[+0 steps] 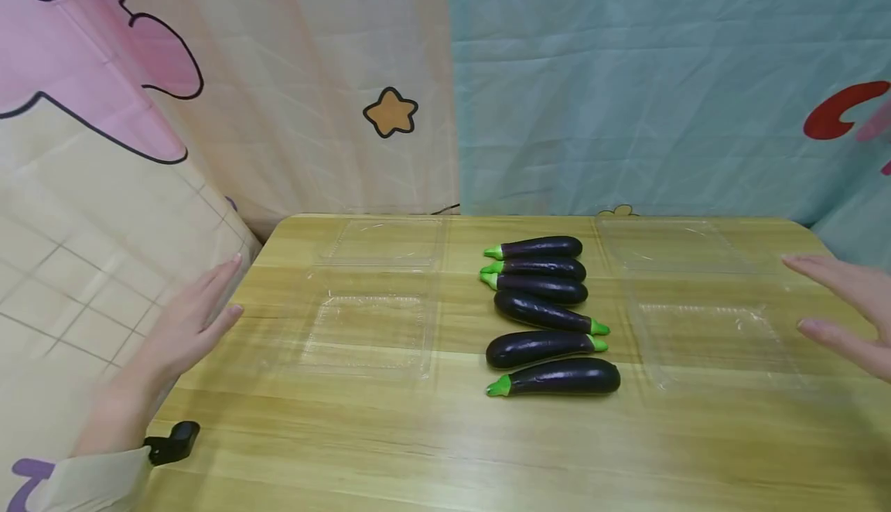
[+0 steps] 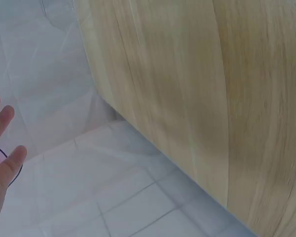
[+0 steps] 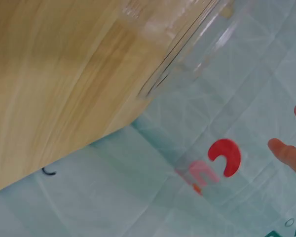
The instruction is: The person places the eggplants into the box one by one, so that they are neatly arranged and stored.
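Several dark purple eggplants [image 1: 543, 288] with green stems lie in a column at mid-table in the head view, some stems to the left, others to the right. Left of them stands a clear plastic box [image 1: 428, 334] with its lid [image 1: 386, 240] folded back, and a similar clear box [image 1: 647, 349] is at their right, its lid [image 1: 675, 245] also back. My left hand [image 1: 177, 330] hovers near the table's left edge, fingers straight, holding nothing. At the right edge, my right hand [image 1: 856, 307] is held up beside the right box, fingers extended and touching nothing.
The wooden table [image 1: 445, 450] has rounded back corners. A printed curtain [image 1: 557, 94] hangs behind it and down both sides. A black strap with a small device [image 1: 172, 444] sits on my left wrist.
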The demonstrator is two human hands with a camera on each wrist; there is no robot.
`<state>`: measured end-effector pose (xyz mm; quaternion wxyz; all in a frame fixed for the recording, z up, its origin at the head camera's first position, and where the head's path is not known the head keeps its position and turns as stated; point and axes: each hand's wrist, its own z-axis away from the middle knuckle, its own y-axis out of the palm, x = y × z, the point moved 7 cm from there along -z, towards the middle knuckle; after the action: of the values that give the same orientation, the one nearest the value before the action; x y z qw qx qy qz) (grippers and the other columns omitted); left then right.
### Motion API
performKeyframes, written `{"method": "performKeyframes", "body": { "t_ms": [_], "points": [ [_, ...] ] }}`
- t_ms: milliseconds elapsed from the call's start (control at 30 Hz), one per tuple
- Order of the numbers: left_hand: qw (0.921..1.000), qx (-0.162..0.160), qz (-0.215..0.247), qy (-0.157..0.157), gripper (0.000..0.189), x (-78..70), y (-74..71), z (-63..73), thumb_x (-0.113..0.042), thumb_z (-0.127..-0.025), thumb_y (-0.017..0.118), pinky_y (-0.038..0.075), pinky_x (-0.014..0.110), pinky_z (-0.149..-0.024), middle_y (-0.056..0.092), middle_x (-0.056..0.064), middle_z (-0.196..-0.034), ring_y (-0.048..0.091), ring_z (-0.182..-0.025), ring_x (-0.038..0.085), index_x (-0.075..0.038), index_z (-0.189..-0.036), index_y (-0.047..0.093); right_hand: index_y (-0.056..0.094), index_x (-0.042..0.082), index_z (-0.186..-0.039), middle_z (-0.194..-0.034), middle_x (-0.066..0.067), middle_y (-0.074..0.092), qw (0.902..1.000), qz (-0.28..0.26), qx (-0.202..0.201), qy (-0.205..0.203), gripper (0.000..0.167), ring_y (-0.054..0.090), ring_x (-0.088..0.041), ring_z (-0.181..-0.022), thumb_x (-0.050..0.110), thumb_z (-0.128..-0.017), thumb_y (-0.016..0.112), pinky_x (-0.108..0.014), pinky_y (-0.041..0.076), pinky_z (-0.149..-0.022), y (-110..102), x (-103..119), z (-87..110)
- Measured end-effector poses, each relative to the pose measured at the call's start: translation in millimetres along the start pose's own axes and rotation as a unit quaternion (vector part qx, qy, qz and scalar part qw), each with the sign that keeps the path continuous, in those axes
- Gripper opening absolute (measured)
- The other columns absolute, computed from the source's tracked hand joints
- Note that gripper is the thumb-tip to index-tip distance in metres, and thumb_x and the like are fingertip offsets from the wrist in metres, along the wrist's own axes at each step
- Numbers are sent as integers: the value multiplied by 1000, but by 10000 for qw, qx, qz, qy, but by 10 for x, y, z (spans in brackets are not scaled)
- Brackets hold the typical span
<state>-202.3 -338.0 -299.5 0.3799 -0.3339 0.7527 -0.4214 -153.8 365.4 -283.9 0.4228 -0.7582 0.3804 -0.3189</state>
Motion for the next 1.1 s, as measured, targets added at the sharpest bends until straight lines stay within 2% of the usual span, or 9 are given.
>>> {"method": "performKeyframes", "body": {
  "t_ms": [33,167,300,400,500,700,767,933,1100],
  "points": [
    [9996,45,248,-83,63,5,26,-3,-17,-96,49,13,59,-105,24,21,-149,22,-134,43,-17,-150,18,33,11,-146,-144,-20,34,9999,-77,42,-56,79,15,-1,-134,3,-78,71,-19,4,-106,14,45,-31],
    [9918,123,1155,-531,66,32,135,-14,-12,-97,47,18,64,-98,23,19,-150,28,-128,41,-27,-151,12,41,10,-141,-143,13,31,9987,-473,184,-104,78,16,13,-127,2,-71,76,-10,6,-100,74,203,-128],
    [9838,217,1529,-915,71,57,227,-28,-14,-97,49,31,32,-95,33,20,-143,39,-118,28,-32,-150,5,48,13,-136,-134,33,30,9973,-693,223,-64,81,23,15,-122,3,-63,82,-4,11,-94,124,371,-208],
    [9780,380,1701,-1149,74,84,291,-37,-18,-97,51,34,9,-82,40,20,-139,45,-112,6,-35,-149,2,51,14,-134,-132,29,38,9960,-842,217,-214,82,27,14,-120,3,-59,84,-3,15,-92,169,515,-263],
    [9664,522,2163,-1288,71,108,371,-44,-20,-98,50,38,8,-81,43,23,-137,46,-107,-6,-35,-149,4,54,15,-131,-130,26,43,9944,-957,246,-375,80,32,13,-119,4,-58,85,-2,21,-89,223,660,-311],
    [9379,632,3180,-1236,65,126,547,-48,-12,-99,45,46,19,-79,45,17,-127,53,-105,4,-25,-151,9,53,19,-132,-129,15,50,9872,-1310,543,-732,75,37,10,-119,9,-64,84,-4,26,-89,388,912,-387],
    [9334,635,3307,-1244,63,132,592,-54,-12,-100,44,48,24,-76,43,17,-123,56,-100,9,-22,-151,9,53,18,-132,-128,12,51,9829,-1456,639,-924,74,38,8,-119,10,-65,84,-4,27,-90,451,987,-403],
    [9302,709,3341,-1346,60,161,680,-48,-15,-100,43,48,27,-71,37,25,-121,58,-91,17,-16,-151,12,53,17,-132,-127,8,53,9738,-1692,794,-1299,70,41,5,-119,16,-68,83,-6,31,-91,603,1144,-443],
    [9260,817,3398,-1429,54,183,740,-14,-17,-101,42,45,26,-67,43,22,-120,55,-86,13,-13,-150,19,54,17,-131,-125,4,56,9644,-2077,918,-1355,66,47,-2,-116,18,-71,81,-9,33,-91,728,1259,-477]
  ]
}}
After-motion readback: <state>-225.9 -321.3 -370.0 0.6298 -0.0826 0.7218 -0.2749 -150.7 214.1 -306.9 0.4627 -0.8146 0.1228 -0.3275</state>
